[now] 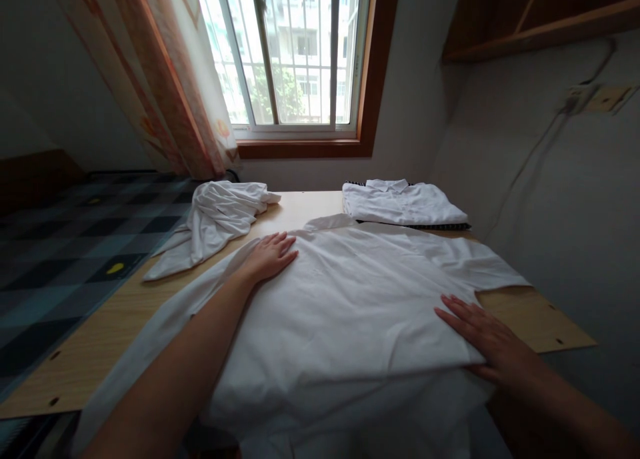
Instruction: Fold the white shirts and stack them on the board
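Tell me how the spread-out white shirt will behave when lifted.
The white shirt will likely be floppy: its near part droops past the edge of the wooden board. It looks light, as the cloth seems thin. Its loose sleeves would probably dangle, since nothing stiff shows in them.

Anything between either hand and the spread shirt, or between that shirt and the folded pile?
Nothing visible on either count. The left hand and right hand already rest on the spread shirt. Its collar end lies right by the folded pile; the crumpled white cloth is off to the left.
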The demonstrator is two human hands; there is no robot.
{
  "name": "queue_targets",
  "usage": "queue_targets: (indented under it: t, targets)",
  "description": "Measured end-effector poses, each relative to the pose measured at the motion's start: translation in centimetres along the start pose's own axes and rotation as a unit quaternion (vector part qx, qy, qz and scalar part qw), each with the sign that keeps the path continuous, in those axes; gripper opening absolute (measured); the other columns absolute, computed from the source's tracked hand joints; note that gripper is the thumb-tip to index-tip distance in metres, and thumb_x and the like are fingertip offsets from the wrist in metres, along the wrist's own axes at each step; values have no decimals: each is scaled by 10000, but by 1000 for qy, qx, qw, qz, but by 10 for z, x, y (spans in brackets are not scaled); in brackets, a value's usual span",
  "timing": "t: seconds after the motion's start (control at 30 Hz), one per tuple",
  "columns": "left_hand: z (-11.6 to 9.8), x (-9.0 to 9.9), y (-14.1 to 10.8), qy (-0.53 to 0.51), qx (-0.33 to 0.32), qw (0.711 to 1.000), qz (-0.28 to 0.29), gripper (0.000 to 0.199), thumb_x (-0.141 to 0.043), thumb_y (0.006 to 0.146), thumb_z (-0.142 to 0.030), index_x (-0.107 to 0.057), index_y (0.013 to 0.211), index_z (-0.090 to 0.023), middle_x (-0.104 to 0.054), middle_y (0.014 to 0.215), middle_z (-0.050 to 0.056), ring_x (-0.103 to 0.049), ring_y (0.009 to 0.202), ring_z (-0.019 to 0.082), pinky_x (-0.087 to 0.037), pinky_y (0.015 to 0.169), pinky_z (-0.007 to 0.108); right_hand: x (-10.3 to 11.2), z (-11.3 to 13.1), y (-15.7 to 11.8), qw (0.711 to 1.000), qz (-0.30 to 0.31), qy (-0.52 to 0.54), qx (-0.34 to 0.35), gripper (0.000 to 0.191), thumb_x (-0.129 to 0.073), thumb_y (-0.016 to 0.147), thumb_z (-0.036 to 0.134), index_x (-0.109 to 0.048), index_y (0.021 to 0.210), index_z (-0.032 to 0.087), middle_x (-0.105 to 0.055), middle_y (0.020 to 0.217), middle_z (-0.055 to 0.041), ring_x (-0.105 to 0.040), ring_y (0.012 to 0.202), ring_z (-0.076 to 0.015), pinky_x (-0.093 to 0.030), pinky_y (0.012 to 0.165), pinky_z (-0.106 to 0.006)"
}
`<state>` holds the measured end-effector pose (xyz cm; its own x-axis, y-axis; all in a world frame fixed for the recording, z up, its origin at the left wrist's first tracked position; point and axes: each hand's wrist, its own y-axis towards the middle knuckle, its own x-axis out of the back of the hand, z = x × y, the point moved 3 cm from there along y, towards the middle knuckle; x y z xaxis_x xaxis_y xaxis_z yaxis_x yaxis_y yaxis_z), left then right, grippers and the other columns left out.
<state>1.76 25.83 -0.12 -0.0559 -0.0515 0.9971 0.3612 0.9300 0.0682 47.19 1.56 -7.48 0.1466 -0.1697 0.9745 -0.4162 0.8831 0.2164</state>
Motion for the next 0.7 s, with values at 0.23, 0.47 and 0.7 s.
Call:
queue_targets:
  t: [0.23, 0.47, 0.7]
  targets:
    - [0, 2, 1, -1, -10, 1000, -16, 613, -331, 960, -575, -517, 1455, -265, -413, 1586, 34, -350, 1467, 206, -244, 1196, 336, 8, -12, -9, 999, 30, 31, 6, 705, -584, 852, 285, -404, 1529, 359, -360, 1598, -34, -366, 1458, -298, -354, 1173, -522]
    - [-3, -1, 3, 20, -6, 1000, -3, 609, -300, 982, -544, -472, 1489, -252, -377, 1605, 48, -312, 1487, 215, -221, 1202, 350, 45, 14, -1, 997, 60, 49, -27, 656, -660, 828, 566, -500, 1453, 445, -505, 1507, -35, -511, 1351, -342, -504, 1039, -516]
    - [-6, 0, 2, 18, -1, 999, 31, 704, -248, 967, -647, -396, 1535, -258, -289, 1643, 58, -241, 1519, 241, -172, 1217, 378, 60, 97, 161, 992, 85, 72, 58, 556, -545, 960, 455, -524, 1463, 220, -437, 1557, -127, -419, 1427, -296, -338, 1180, -471]
